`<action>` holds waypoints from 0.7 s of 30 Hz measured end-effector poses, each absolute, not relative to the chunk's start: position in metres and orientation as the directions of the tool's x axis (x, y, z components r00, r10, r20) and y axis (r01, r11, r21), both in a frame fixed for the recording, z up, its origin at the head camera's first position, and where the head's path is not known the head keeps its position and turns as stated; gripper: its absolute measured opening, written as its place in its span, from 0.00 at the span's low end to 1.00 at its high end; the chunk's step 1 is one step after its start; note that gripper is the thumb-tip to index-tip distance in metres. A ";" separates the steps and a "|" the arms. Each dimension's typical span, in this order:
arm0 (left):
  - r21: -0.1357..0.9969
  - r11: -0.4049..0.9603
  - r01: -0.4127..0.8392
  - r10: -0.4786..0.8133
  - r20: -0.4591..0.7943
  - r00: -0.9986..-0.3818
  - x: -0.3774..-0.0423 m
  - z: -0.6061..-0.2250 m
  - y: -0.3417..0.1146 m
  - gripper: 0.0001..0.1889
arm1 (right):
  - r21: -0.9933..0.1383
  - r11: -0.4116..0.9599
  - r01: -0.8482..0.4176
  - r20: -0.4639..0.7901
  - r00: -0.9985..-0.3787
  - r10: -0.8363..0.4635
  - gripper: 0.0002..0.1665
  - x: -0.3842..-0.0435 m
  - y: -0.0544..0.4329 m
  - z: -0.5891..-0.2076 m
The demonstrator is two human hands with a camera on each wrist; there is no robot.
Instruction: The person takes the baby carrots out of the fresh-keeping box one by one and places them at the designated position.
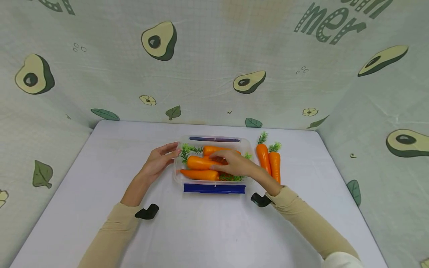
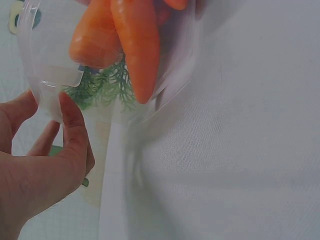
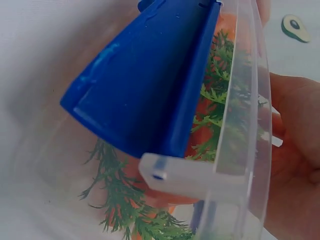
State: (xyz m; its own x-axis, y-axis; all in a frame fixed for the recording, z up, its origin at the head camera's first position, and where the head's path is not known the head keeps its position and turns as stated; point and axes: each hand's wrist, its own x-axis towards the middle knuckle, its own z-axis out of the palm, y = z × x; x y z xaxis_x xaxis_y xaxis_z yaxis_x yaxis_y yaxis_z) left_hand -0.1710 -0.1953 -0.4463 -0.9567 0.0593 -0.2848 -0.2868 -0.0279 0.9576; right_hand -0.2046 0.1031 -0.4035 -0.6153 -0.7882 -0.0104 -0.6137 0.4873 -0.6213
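Observation:
A clear plastic container (image 1: 176,178) with blue clip flaps stands on the table, several orange carrots with green tops inside it. My left hand (image 1: 159,159) holds its left end; in the left wrist view the thumb and fingers pinch the clear rim (image 2: 50,102). Over the container's middle, my right hand (image 1: 234,163) reaches in from the right and grips the middle carrot (image 1: 198,162) with curled fingers and thumb. In front of that lies another carrot (image 1: 200,175), its tip leftward. The right wrist view shows the blue flap (image 3: 140,75) covering part of the contents.
Two more carrots, one left (image 1: 263,157) and one right (image 1: 275,163), lie side by side on the white table (image 1: 187,230), just right of the container. An avocado-print cloth (image 1: 207,56) hangs behind the table and along both sides.

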 end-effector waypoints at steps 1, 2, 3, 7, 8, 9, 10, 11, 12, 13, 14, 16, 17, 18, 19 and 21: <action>0.958 -0.028 -0.285 0.060 -0.283 -0.957 -0.171 -0.447 -0.195 0.30 | -0.615 0.498 -0.611 -0.025 -0.617 -0.787 0.24 -0.204 0.103 -0.403; 0.959 -0.026 -0.283 0.062 -0.281 -0.958 -0.171 -0.447 -0.196 0.30 | -0.608 0.506 -0.612 -0.036 -0.615 -0.788 0.24 -0.204 0.102 -0.403; 0.960 -0.022 -0.281 0.063 -0.279 -0.958 -0.171 -0.447 -0.196 0.30 | -0.605 0.510 -0.612 -0.046 -0.612 -0.789 0.24 -0.204 0.102 -0.402; 0.962 -0.020 -0.271 0.073 -0.269 -0.961 -0.170 -0.447 -0.196 0.30 | -0.593 0.518 -0.617 -0.076 -0.598 -0.798 0.24 -0.206 0.101 -0.403; 0.963 -0.022 -0.270 0.074 -0.268 -0.961 -0.171 -0.447 -0.196 0.30 | -0.591 0.518 -0.619 -0.078 -0.595 -0.800 0.24 -0.207 0.102 -0.403; 0.963 -0.024 -0.270 0.076 -0.267 -0.961 -0.171 -0.448 -0.196 0.30 | -0.587 0.518 -0.622 -0.078 -0.593 -0.801 0.23 -0.207 0.102 -0.403; 0.963 -0.028 -0.269 0.077 -0.267 -0.961 -0.171 -0.448 -0.196 0.31 | -0.587 0.517 -0.623 -0.077 -0.593 -0.802 0.23 -0.208 0.102 -0.403; 0.962 -0.031 -0.271 0.076 -0.268 -0.960 -0.171 -0.448 -0.195 0.31 | -0.587 0.516 -0.624 -0.075 -0.593 -0.802 0.22 -0.208 0.103 -0.403; 0.962 -0.033 -0.272 0.077 -0.269 -0.960 -0.171 -0.449 -0.195 0.31 | -0.589 0.516 -0.622 -0.072 -0.595 -0.801 0.22 -0.209 0.104 -0.402; 0.961 -0.036 -0.274 0.077 -0.270 -0.960 -0.171 -0.449 -0.195 0.31 | -0.593 0.512 -0.622 -0.066 -0.596 -0.800 0.22 -0.209 0.104 -0.401; 0.961 -0.040 -0.274 0.077 -0.271 -0.960 -0.172 -0.449 -0.195 0.31 | -0.598 0.512 -0.617 -0.062 -0.601 -0.797 0.22 -0.209 0.105 -0.400; 0.960 -0.044 -0.277 0.076 -0.273 -0.959 -0.172 -0.450 -0.195 0.31 | -0.608 0.513 -0.606 -0.053 -0.614 -0.788 0.22 -0.208 0.108 -0.397; 0.960 -0.045 -0.277 0.076 -0.273 -0.959 -0.172 -0.449 -0.195 0.31 | -0.613 0.514 -0.600 -0.047 -0.621 -0.782 0.22 -0.208 0.110 -0.396; 0.960 -0.046 -0.278 0.076 -0.274 -0.959 -0.172 -0.449 -0.195 0.31 | -0.622 0.512 -0.593 -0.038 -0.629 -0.776 0.23 -0.208 0.111 -0.394; 0.959 -0.049 -0.278 0.075 -0.274 -0.959 -0.171 -0.449 -0.195 0.31 | -0.629 0.510 -0.586 -0.031 -0.637 -0.770 0.23 -0.208 0.113 -0.393; 0.959 -0.046 -0.280 0.074 -0.277 -0.958 -0.171 -0.448 -0.196 0.31 | -0.641 0.508 -0.575 -0.017 -0.651 -0.759 0.23 -0.208 0.117 -0.390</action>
